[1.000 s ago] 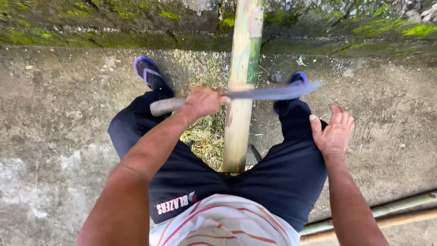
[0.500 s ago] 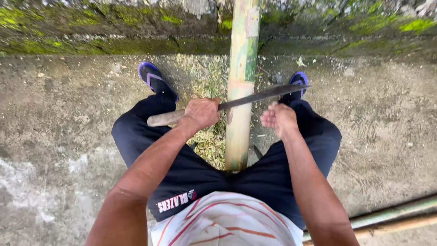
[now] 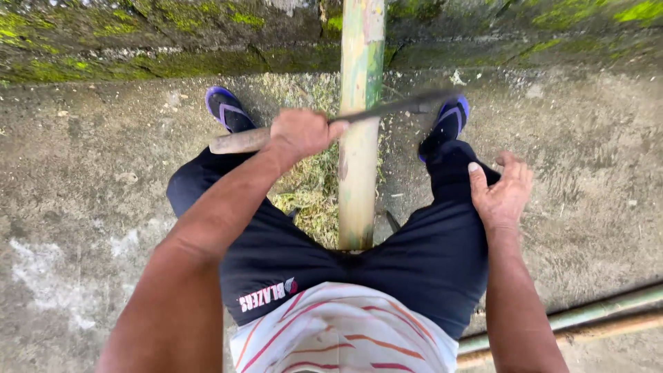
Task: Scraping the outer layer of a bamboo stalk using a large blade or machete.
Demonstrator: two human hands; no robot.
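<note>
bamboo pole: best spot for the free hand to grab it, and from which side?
Grip the bamboo pole on its bare lower stretch, between the knife and the lap. Come from the right side, where the right hand rests open on the thigh. The round, slim shaft suits a wrap grip. That spot probably stays clear of the blade, which the left hand holds across the pole higher up.

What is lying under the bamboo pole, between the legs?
Under the bamboo pole lies a heap of pale green shavings on the concrete ground. The pole and the dark shorts cover the part directly beneath, so its near end cannot be seen.
</note>
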